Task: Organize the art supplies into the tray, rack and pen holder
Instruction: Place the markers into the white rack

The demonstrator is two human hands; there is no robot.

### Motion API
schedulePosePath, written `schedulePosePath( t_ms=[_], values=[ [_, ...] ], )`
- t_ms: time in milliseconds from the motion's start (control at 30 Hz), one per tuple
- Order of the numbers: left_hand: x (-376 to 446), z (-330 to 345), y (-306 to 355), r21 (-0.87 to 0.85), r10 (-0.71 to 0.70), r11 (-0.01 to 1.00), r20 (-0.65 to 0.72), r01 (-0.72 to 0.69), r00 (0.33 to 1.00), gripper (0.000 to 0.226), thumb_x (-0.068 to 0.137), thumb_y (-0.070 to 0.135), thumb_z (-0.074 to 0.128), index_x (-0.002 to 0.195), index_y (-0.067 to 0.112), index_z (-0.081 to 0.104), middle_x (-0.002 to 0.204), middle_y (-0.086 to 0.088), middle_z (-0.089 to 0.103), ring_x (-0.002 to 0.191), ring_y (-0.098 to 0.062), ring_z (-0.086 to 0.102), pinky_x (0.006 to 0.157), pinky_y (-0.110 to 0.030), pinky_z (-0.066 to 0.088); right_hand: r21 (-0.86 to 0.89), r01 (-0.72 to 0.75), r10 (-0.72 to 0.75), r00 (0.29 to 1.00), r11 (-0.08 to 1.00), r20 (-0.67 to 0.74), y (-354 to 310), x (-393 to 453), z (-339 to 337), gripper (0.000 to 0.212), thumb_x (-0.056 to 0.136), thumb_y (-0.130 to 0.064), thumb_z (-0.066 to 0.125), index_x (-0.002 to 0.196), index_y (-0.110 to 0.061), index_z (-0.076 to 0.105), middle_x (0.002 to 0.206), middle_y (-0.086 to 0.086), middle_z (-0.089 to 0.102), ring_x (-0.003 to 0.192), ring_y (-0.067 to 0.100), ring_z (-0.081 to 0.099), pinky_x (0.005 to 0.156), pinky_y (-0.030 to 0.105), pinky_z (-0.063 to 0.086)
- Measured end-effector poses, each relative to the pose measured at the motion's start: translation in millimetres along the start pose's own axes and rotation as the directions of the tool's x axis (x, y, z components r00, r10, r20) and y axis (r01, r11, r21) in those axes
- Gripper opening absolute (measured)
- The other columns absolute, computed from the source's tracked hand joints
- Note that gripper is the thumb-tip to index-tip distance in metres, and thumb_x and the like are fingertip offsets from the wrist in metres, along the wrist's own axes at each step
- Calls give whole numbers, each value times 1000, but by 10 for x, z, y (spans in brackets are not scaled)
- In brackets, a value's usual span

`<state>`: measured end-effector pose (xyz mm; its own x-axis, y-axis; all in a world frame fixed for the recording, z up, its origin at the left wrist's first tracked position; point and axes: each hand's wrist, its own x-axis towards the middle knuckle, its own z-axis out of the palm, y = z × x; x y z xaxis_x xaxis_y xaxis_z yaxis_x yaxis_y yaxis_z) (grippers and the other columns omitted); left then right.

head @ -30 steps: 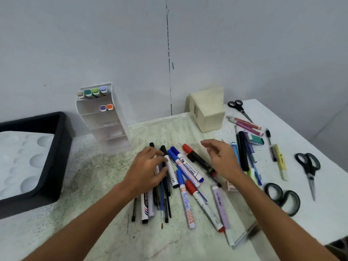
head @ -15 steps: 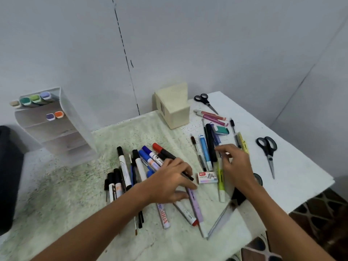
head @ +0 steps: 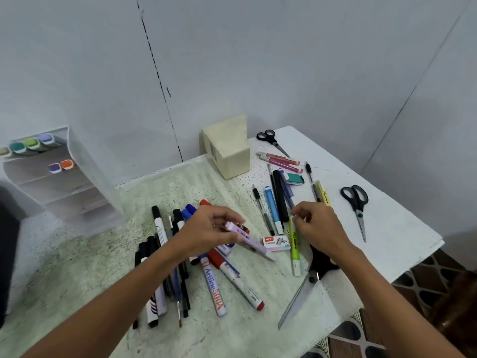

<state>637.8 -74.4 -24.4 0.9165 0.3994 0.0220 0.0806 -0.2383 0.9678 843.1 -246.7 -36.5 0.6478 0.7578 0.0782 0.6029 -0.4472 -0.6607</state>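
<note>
Surface [head: 387, 228] first: it carries everything, with the clear tiered rack [head: 77, 192] standing far off to the left of both hands and the cream box-shaped pen holder [head: 228, 148] standing upright beyond them, against the wall. The tray is barely in view at the left edge, if that dark shape is it at all.

Between the hands and just below the right one lie the large scissors [head: 307, 282], blade pointing toward the person. The heap of markers [head: 219, 285] lies under and below the left hand, long axes mostly running toward and away from the person.

The left hand [head: 206, 231] is the grip that matters now: its fingers pinch a lilac pen [head: 245, 237] near its cap end, and the pen's long axis slants down and to the right, away from the palm, with its far end over the small staples box [head: 276, 243]. From this grip the pen holder lies straight ahead and slightly right, nearer than the rack, so the coming move looks like a forward carry, turning the pen upright before it drops in.

The right hand [head: 320, 226] hovers with fingers curled over the row of pens on its far side, fingertips at the yellow-green highlighter [head: 294, 244]; whether it already pinches something I cannot tell, as the fingertips hide the contact.
</note>
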Motion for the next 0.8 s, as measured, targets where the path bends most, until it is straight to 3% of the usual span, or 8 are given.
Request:
schedulePosePath(
  t_ms=[67, 133, 200, 333, 467, 600, 700, 800],
  values=[
    [14, 18, 32, -160, -26, 987, -85, 12, 996, 34, 68, -5, 79, 98, 6, 67, 93, -18, 67, 81, -26, 69, 76, -36, 59, -122, -59, 64, 997, 991, 40, -32, 3, -14, 6, 88, -31, 65, 90, -25, 66, 74, -9, 62, 67, 12, 57, 54, 23, 38],
    [33, 36, 61, -273, -34, 962, -143, -7, 989, 40, 65, -4, 78, 101, 1, 63, 87, -17, 67, 76, -28, 70, 75, -38, 59, -259, -89, 106, 993, 962, 54, -80, 0, 1, 22, 86, -43, 67, 97, -24, 66, 79, -8, 60, 70, 13, 55, 55, 24, 36],
    [52, 50, 90, -327, -38, 945, -180, -23, 983, 43, 62, -2, 78, 102, 0, 60, 81, -11, 70, 74, -29, 71, 72, -42, 60, -302, -103, 128, 990, 948, 66, -145, 8, 12, 28, 84, -42, 69, 105, -22, 68, 86, -4, 62, 77, 15, 55, 61, 26, 40],
    [54, 60, 132, -328, -9, 943, -198, -57, 980, 43, 67, 1, 75, 108, 3, 62, 81, -9, 70, 74, -31, 69, 66, -43, 60, -261, -111, 139, 986, 959, 92, -187, 51, 27, 22, 82, -31, 74, 98, -16, 72, 86, 0, 65, 77, 18, 60, 68, 30, 50],
    [22, 4, 149, -287, -17, 957, -223, -49, 975, 34, 70, 8, 75, 103, 5, 64, 87, -20, 71, 82, -33, 69, 63, -39, 58, -170, -123, 149, 978, 978, 147, -176, 114, 30, 20, 77, -29, 79, 86, -22, 62, 93, 1, 58, 78, 17, 56, 66, 28, 45],
    [1, -31, 168, -359, -42, 932, -226, -43, 973, 28, 73, 8, 72, 98, 2, 60, 81, -22, 67, 77, -34, 69, 63, -35, 57, -147, -113, 141, 970, 983, 199, -222, 154, -10, 25, 80, -28, 76, 92, -22, 54, 91, -2, 55, 79, 15, 54, 64, 30, 44],
    [-14, -83, 163, -393, -81, 919, -247, -23, 966, 37, 73, 10, 72, 105, 7, 53, 78, -19, 64, 73, -38, 68, 62, -41, 58, -119, -101, 128, 961, 988, 247, -276, 165, -47, 23, 84, -26, 72, 94, -20, 51, 83, 0, 57, 68, 14, 53, 63, 32, 45],
    [-58, -124, 171, -359, -65, 933, -262, -34, 963, 39, 75, 8, 72, 104, 8, 46, 76, -21, 63, 66, -38, 66, 54, -42, 57, 50, -93, 78, 966, 994, 248, -357, 183, -77, 20, 87, -18, 69, 90, -18, 49, 67, 3, 56, 46, 12, 47, 46, 25, 39]
  ],
)
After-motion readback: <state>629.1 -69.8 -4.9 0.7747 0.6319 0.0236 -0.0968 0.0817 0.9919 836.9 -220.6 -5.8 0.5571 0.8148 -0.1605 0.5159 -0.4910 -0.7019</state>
